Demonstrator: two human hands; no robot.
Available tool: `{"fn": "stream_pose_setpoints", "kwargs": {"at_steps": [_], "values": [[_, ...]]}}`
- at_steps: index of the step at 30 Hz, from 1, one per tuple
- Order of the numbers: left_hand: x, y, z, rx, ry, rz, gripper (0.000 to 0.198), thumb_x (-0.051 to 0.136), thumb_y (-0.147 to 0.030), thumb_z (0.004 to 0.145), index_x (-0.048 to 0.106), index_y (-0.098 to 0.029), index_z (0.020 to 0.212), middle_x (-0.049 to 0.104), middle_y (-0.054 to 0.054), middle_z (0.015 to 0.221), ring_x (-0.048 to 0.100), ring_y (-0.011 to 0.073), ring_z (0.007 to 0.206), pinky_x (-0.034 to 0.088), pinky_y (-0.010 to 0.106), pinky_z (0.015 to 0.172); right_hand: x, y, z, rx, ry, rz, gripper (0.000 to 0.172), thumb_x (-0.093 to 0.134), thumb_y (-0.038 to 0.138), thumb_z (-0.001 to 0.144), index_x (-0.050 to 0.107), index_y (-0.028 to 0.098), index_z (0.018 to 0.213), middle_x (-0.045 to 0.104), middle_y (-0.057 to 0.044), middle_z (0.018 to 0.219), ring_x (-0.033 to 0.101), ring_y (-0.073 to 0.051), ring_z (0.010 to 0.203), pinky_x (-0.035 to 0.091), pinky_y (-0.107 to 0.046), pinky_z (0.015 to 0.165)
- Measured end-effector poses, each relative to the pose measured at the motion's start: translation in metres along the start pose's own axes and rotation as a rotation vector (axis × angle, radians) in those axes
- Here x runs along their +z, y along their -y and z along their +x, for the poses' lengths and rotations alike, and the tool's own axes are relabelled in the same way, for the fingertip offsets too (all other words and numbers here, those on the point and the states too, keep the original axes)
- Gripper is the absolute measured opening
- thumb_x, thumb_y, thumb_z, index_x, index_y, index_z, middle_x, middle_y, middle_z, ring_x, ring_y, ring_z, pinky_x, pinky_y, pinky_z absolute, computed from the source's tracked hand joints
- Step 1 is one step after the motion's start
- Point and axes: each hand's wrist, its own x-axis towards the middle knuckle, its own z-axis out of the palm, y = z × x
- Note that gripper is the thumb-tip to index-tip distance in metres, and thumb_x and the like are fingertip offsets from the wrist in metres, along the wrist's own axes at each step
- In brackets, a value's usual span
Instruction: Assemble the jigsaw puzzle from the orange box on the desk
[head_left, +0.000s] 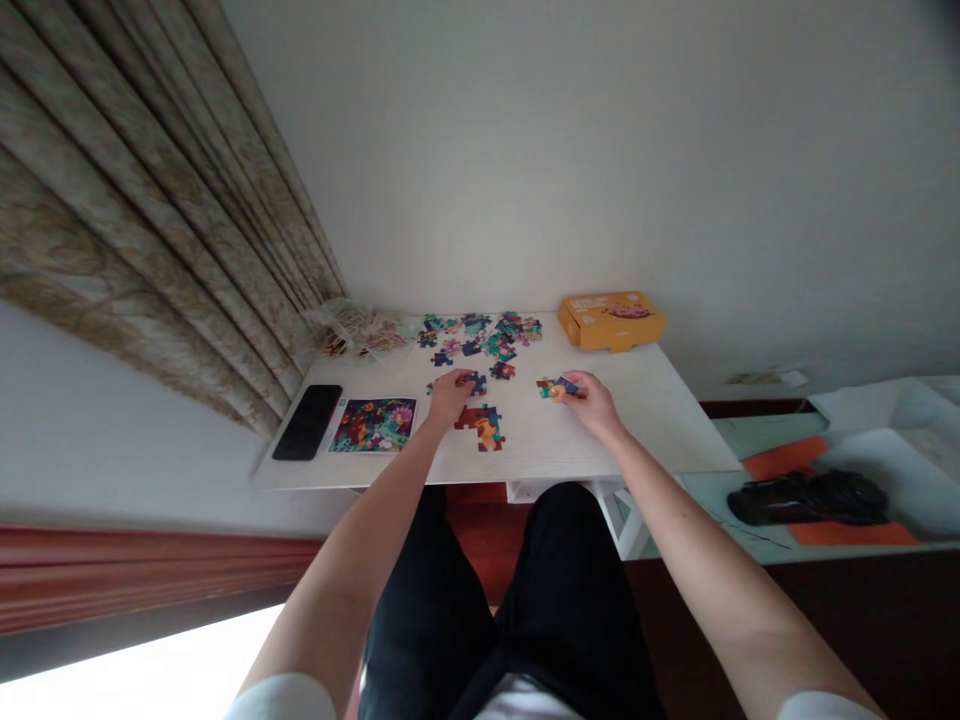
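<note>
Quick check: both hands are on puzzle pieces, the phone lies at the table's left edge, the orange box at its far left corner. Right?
Not quite. The head view shows the orange box at the far right corner of the table, not left. The left hand and right hand are on puzzle pieces, and the phone lies at the left edge.

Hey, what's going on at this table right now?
A seated person is handling jigsaw pieces on a white table. The left hand touches a dark blue piece beside a joined red cluster. The right hand holds a small joined group. Loose pieces lie farther back, with a picture card and black phone on the left and an orange box at the back right.
</note>
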Motion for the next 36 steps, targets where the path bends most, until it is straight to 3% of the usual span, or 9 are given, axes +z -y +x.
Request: {"fn": "stream_pose_setpoints", "kwargs": {"at_steps": [3, 9, 13, 17, 20, 24, 29, 32, 36], "values": [[0.001, 0.004, 0.004, 0.039, 0.006, 0.053, 0.024, 0.072, -0.011, 0.087, 0.08, -0.019, 0.109, 0.081, 0.008, 0.106, 0.075, 0.0219, 0.096, 0.057, 0.034, 0.095, 0.02, 0.014, -0.003, 0.085, -0.014, 0.208, 0.053, 0.085, 0.056, 0.069, 0.07, 0.021, 0.105, 0.078, -0.009, 0.105, 0.071, -0.021, 0.081, 0.058, -0.035, 0.072], [-0.007, 0.014, 0.003, 0.204, -0.08, 0.11, 0.032, 0.055, -0.007, 0.094, 0.078, -0.018, 0.114, 0.078, 0.011, 0.121, 0.071, 0.0238, 0.115, 0.051, 0.039, 0.11, 0.088, 0.052, 0.0, 0.203, 0.149, 0.362, 0.049, 0.085, 0.049, 0.066, 0.074, 0.019, 0.103, 0.079, -0.01, 0.101, 0.07, -0.02, 0.077, 0.053, -0.029, 0.06], [-0.017, 0.016, -0.003, 0.269, -0.091, 0.008, 0.032, 0.054, -0.01, 0.095, 0.076, -0.017, 0.117, 0.076, 0.011, 0.122, 0.072, 0.0221, 0.11, 0.054, 0.037, 0.104, 0.118, 0.067, 0.008, 0.225, 0.19, 0.365, 0.042, 0.084, 0.042, 0.065, 0.077, 0.019, 0.1, 0.078, -0.006, 0.091, 0.067, -0.017, 0.068, 0.052, -0.029, 0.061], [-0.019, 0.012, -0.007, 0.158, 0.064, -0.206, 0.035, 0.067, -0.016, 0.089, 0.073, -0.019, 0.124, 0.078, 0.007, 0.109, 0.074, 0.018, 0.093, 0.058, 0.032, 0.091, 0.128, 0.075, 0.01, 0.195, 0.271, 0.379, 0.042, 0.086, 0.042, 0.066, 0.079, 0.019, 0.101, 0.079, -0.006, 0.09, 0.069, -0.02, 0.072, 0.054, -0.031, 0.064], [-0.015, 0.01, -0.007, 0.069, 0.159, -0.319, 0.03, 0.071, -0.02, 0.085, 0.077, -0.018, 0.114, 0.078, 0.004, 0.088, 0.072, 0.016, 0.079, 0.058, 0.028, 0.079, 0.132, 0.077, 0.01, 0.169, 0.299, 0.389, 0.039, 0.083, 0.046, 0.073, 0.079, 0.02, 0.102, 0.079, -0.006, 0.091, 0.072, -0.023, 0.077, 0.057, -0.034, 0.07], [-0.014, 0.013, -0.005, -0.049, 0.029, -0.418, 0.023, 0.07, -0.016, 0.081, 0.078, -0.016, 0.102, 0.075, 0.001, 0.077, 0.068, 0.0134, 0.068, 0.056, 0.026, 0.07, 0.14, 0.076, 0.017, 0.079, 0.272, 0.228, 0.024, 0.064, 0.034, 0.091, 0.078, 0.022, 0.106, 0.08, -0.008, 0.101, 0.075, -0.024, 0.091, 0.058, -0.039, 0.086], [-0.023, 0.023, -0.004, -0.098, -0.047, -0.45, 0.027, 0.069, -0.016, 0.082, 0.078, -0.015, 0.108, 0.076, 0.002, 0.079, 0.069, 0.0128, 0.069, 0.059, 0.028, 0.075, 0.144, 0.074, 0.031, -0.193, 0.505, -0.254, 0.041, 0.066, 0.003, 0.081, 0.078, 0.025, 0.114, 0.078, -0.007, 0.117, 0.07, -0.026, 0.112, 0.05, -0.04, 0.105], [-0.028, 0.025, -0.004, -0.123, -0.048, -0.416, 0.03, 0.067, -0.016, 0.085, 0.078, -0.015, 0.113, 0.077, 0.003, 0.084, 0.071, 0.0135, 0.073, 0.061, 0.03, 0.079, 0.14, 0.072, 0.034, -0.272, 0.527, -0.403, 0.04, 0.073, 0.009, 0.082, 0.076, 0.025, 0.118, 0.077, -0.008, 0.121, 0.067, -0.027, 0.116, 0.047, -0.041, 0.109], [-0.032, 0.024, -0.002, -0.135, -0.094, -0.359, 0.034, 0.068, -0.017, 0.085, 0.075, -0.015, 0.118, 0.078, 0.003, 0.085, 0.072, 0.0142, 0.074, 0.061, 0.03, 0.079, 0.132, 0.068, 0.03, -0.222, 0.42, -0.485, 0.041, 0.081, 0.024, 0.083, 0.072, 0.023, 0.123, 0.073, -0.012, 0.123, 0.066, -0.028, 0.116, 0.05, -0.04, 0.103]]}}
